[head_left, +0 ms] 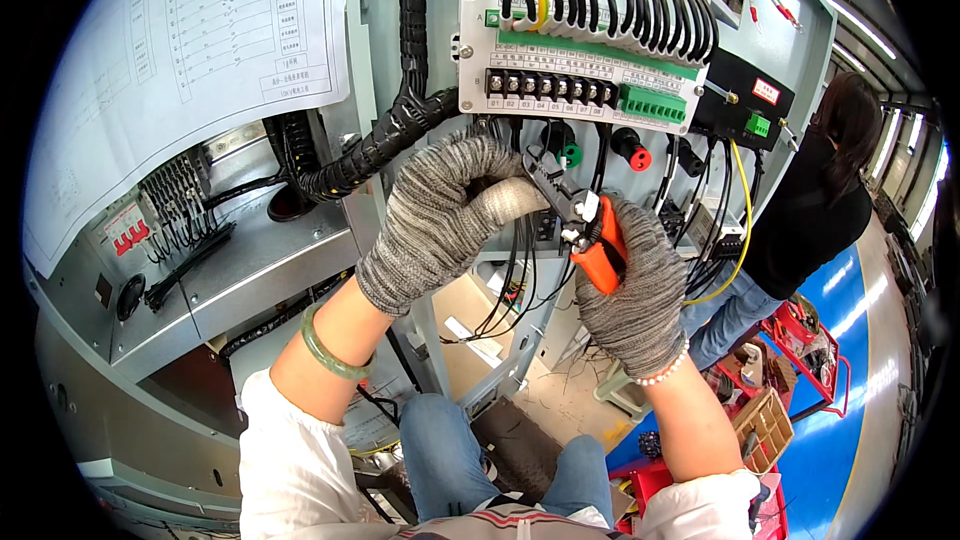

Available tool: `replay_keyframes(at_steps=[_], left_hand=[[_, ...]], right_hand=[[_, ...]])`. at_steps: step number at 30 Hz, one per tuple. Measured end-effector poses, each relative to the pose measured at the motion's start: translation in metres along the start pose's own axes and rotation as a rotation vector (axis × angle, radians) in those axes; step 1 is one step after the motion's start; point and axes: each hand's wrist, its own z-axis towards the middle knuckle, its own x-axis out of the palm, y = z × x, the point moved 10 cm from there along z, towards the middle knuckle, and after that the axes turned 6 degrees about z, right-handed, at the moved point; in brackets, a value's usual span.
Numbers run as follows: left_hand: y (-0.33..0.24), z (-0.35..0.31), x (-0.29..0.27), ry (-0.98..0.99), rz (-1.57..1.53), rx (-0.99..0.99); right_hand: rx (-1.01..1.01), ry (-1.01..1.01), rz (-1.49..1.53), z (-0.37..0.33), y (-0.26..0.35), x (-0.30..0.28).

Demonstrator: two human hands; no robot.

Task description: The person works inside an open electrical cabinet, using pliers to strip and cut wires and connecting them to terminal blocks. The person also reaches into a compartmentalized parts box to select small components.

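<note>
My right hand, in a grey knit glove, is closed around the orange handles of a wire stripper. Its metal jaws point up and left, toward the fingertips of my left hand. That hand wears a matching glove and has thumb and forefinger pinched together beside the jaws. Whatever the pinch holds is hidden by the fingers and the tool. Thin black wires hang just below the hands. Right above them is a white terminal board with black screw terminals, green connectors and a row of black wires along its top.
A thick wrapped cable bundle bends along the left of the board. Wiring diagram sheets hang at upper left. Red and green round parts sit under the board. At right, a person in black stands by a red cart.
</note>
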Motion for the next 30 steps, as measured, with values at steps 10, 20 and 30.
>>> replay_keyframes(at_steps=[10,20,30], left_hand=[[0.008,-0.004,-0.007,-0.061,-0.019,-0.076],[-0.013,-0.015,-0.012,-0.096,0.292,0.075],[-0.026,-0.008,-0.014,-0.078,0.614,0.086]], right_hand=[[0.057,-0.127,-0.001,-0.002,-0.006,-0.018],[0.497,0.283,1.394,-0.028,-0.001,0.041],[0.619,0.470,1.237,-0.041,-0.001,0.077]])
